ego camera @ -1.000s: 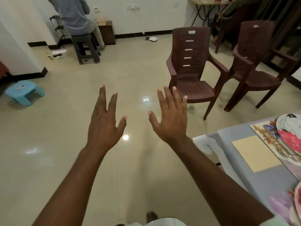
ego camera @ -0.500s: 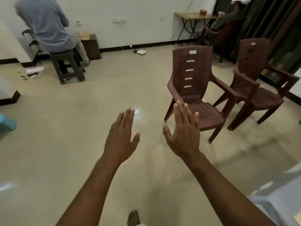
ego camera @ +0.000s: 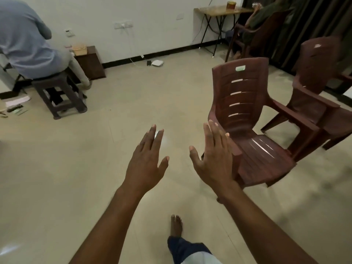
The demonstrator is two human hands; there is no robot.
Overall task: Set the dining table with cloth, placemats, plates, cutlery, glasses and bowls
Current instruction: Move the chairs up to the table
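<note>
Both my arms reach forward over the tiled floor. My left hand (ego camera: pixel 147 161) is held flat with straight fingers and holds nothing. My right hand (ego camera: pixel 214 159) is likewise flat and empty, its fingers just in front of the left edge of a brown plastic armchair (ego camera: pixel 253 130). No table, cloth, placemat, plate, cutlery, glass or bowl is in view.
A second brown armchair (ego camera: pixel 322 88) stands behind the first at the right. A person sits on a dark stool (ego camera: pixel 61 98) at the far left. A small folding table (ego camera: pixel 222 11) stands by the back wall. My bare foot (ego camera: pixel 176 225) is on the floor below.
The view has turned away from the grey-clothed table, which has left the frame. The brown armchair is closer, and my foot has stepped forward. Both hands stay flat and empty.
</note>
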